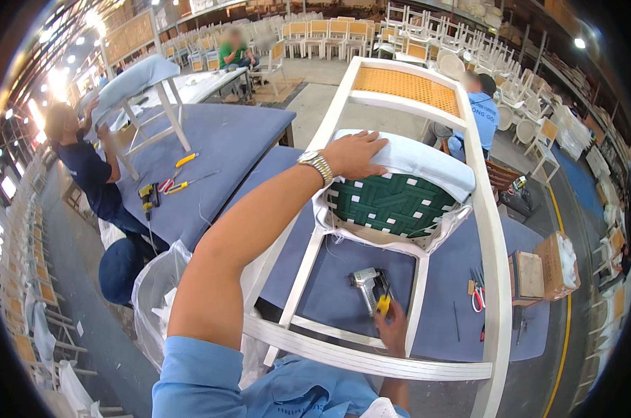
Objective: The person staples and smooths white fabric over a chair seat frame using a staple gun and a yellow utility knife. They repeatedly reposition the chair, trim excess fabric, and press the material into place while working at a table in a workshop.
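Pressing flat on the white seat fabric (413,159), open left hand (354,155), right hand (392,322) seemingly gripping staple gun (368,285) below the seat

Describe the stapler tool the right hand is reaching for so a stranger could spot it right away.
Start at the white chair frame lying on the blue-grey padded table. Look through its legs, below the green webbed seat: the staple gun lies there by the right hand. It is the only silver metal tool, with a yellow piece.

White-painted wooden chair frame (488,230), woven green webbing (392,202), pale cloth cover (427,161), metal stapler (366,284).
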Demonstrator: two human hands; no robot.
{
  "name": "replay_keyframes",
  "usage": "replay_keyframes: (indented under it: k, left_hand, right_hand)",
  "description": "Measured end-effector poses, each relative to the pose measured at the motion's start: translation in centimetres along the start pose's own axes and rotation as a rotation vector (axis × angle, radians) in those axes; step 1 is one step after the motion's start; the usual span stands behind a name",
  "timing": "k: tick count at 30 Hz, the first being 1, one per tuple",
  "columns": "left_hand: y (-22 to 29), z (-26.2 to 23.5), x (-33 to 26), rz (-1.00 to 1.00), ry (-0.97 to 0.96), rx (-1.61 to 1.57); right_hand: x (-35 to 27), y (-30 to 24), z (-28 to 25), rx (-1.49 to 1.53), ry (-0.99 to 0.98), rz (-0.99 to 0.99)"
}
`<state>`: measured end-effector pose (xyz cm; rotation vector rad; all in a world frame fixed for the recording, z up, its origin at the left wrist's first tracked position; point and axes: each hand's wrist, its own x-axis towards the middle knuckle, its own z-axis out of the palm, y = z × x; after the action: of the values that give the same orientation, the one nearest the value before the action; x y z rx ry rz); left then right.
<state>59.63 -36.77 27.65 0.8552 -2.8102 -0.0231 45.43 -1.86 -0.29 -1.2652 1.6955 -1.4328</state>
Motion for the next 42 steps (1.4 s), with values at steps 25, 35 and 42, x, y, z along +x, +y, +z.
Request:
replay_keyframes:
  k: [25,35,42]
  left_hand:
    - [-1.2,0.9,8.2,0.224,-0.117,-0.104]
    - [-0.9,0.7,8.4,0.2,-0.115,-0.079]
    - [-0.5,0.4,8.3,0.194,-0.124,-0.094]
  right_hand:
    - [19.4,-7.3,-0.3,0.366,0.29,-0.332]
    - [19.3,-5.3,-0.2,0.075,0.392,-0.447]
    - [19.8,-7.2,0.9,-0.046,0.505,-0.471]
